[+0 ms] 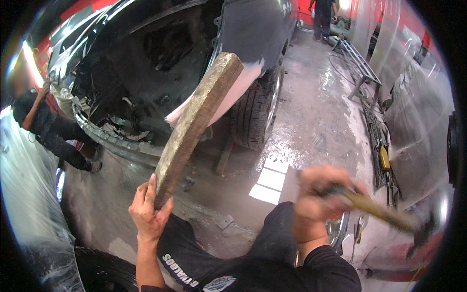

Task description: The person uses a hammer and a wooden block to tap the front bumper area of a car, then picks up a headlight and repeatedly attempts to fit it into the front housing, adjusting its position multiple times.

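Observation:
My left hand point(150, 207) grips the lower end of a thick wooden beam point(197, 124). The beam slants up and away, and its far end overlaps the car's dark fender point(248, 34), beside a pale pink patch point(238, 90) on the panel. Whether the wood touches the panel, I cannot tell. Off to the right, my right hand point(323, 202) is closed around the handle of a hammer point(384, 211). Hand and hammer are smeared by motion. The hammer's dark head points right, away from the beam.
A tyre point(255, 114) stands under the fender, and the car's open front lies left of the beam. A person point(53, 117) stands at the left; another point(323, 19) is far back. A metal stand point(357, 68) and plastic sheeting point(418, 112) line the right.

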A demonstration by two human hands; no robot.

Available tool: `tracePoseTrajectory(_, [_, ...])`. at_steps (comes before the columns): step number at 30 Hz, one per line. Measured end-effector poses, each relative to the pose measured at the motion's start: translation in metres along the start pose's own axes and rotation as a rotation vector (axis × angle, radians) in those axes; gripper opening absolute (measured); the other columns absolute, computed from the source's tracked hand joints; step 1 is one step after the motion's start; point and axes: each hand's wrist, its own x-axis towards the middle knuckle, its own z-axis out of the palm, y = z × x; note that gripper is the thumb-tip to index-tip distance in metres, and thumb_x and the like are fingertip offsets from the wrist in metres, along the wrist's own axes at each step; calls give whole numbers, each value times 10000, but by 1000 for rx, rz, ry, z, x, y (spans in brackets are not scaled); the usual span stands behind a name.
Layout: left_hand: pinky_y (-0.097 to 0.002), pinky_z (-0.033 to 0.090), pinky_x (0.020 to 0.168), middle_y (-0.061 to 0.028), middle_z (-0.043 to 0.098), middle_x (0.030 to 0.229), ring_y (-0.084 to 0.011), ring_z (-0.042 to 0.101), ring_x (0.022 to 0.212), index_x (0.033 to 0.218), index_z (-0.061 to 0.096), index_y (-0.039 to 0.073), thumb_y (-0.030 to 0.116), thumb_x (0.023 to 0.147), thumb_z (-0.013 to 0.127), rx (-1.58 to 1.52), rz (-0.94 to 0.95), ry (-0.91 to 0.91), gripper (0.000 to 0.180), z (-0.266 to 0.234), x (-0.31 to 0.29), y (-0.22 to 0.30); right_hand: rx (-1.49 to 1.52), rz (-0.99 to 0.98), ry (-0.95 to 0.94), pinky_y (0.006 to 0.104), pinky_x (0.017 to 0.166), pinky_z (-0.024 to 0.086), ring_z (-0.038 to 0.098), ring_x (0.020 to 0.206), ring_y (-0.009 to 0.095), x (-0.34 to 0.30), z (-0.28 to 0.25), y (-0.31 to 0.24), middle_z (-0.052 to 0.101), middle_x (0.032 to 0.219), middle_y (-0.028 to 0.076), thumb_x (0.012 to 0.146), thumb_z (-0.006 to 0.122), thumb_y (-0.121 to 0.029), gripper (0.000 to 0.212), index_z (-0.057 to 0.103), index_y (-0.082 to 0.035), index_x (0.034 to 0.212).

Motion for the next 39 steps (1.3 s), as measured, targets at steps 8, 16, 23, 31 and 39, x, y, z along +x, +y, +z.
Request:
tracePoseTrajectory(8, [-427, 594, 708, -191, 695, 1058, -340, 721, 861, 1467, 601, 82, 166, 726, 837, 10, 52, 13, 783, 4, -5, -3, -587, 477, -492, 413, 829, 563, 705, 932, 340, -21, 28, 59, 719, 1042, 208, 979, 670, -93, 243, 681, 61, 1167])
tracePoseTrajectory(16, [-420, 592, 683, -187, 689, 1043, -338, 717, 852, 1453, 612, 101, 167, 709, 844, -50, 69, -5, 782, 9, -29, 6, -360, 395, -287, 292, 545, 429, 524, 593, 95, -53, 2, 74, 540, 719, 22, 1060, 530, -74, 170, 561, 6, 1206])
tracePoseTrajectory(23, [-416, 601, 693, -195, 693, 1056, -338, 720, 847, 1461, 610, 97, 190, 710, 842, -19, 73, -23, 791, 8, -31, 3, -369, 382, -315, 264, 477, 400, 482, 517, 67, -57, -2, 77, 501, 680, -21, 1097, 506, -120, 194, 528, 7, 1240])
tracePoseTrajectory(31, [-416, 599, 694, -198, 697, 1047, -335, 725, 843, 1447, 625, 77, 167, 724, 826, 5, 43, 20, 756, -3, -20, -2, -389, 476, -419, 321, 572, 463, 577, 609, 138, -51, 5, 68, 591, 722, 63, 1045, 590, -99, 259, 563, -12, 1287])
tracePoseTrajectory(39, [-419, 593, 709, -202, 693, 1064, -338, 723, 849, 1473, 597, 72, 110, 721, 818, -22, 15, 46, 785, 4, -8, 4, -396, 350, -424, 353, 607, 515, 660, 649, 189, -42, 14, 68, 658, 761, 118, 1028, 611, -70, 293, 550, 5, 1305])
